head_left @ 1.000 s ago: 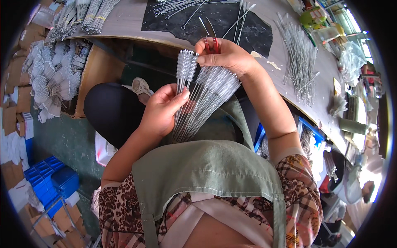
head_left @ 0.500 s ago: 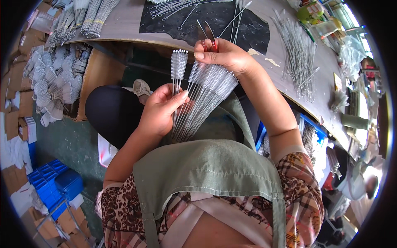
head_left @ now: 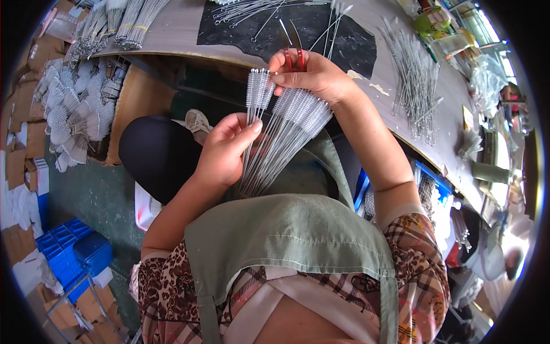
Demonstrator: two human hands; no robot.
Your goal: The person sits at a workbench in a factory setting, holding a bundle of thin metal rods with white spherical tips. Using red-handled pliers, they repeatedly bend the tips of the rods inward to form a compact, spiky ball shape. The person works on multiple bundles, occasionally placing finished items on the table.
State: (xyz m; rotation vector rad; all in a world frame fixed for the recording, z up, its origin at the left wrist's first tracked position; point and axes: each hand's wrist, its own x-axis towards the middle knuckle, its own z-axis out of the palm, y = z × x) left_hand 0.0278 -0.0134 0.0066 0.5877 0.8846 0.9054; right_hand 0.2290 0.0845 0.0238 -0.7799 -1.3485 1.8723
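My left hand (head_left: pixel 226 150) grips a few thin wire brushes (head_left: pixel 256 94) with white bristle tips, held upright. A fanned bundle of more wire brushes (head_left: pixel 289 129) stands on my lap on a green apron (head_left: pixel 286 235). My right hand (head_left: pixel 315 77) rests on the top of that bundle and holds red-handled scissors (head_left: pixel 295 49) that point up over the table edge.
A wooden table (head_left: pixel 172 34) carries a black mat (head_left: pixel 344 40), loose wire brushes (head_left: pixel 415 80) on the right and bundles (head_left: pixel 123 26) at the left. Heaps of finished brushes (head_left: pixel 71 114) lie on the floor left, with blue crates (head_left: pixel 71 252) and cardboard boxes below.
The small group of brushes in my left hand has drawn apart from the fanned bundle and stands more upright. My right hand with the scissors has stayed at the bundle's top.
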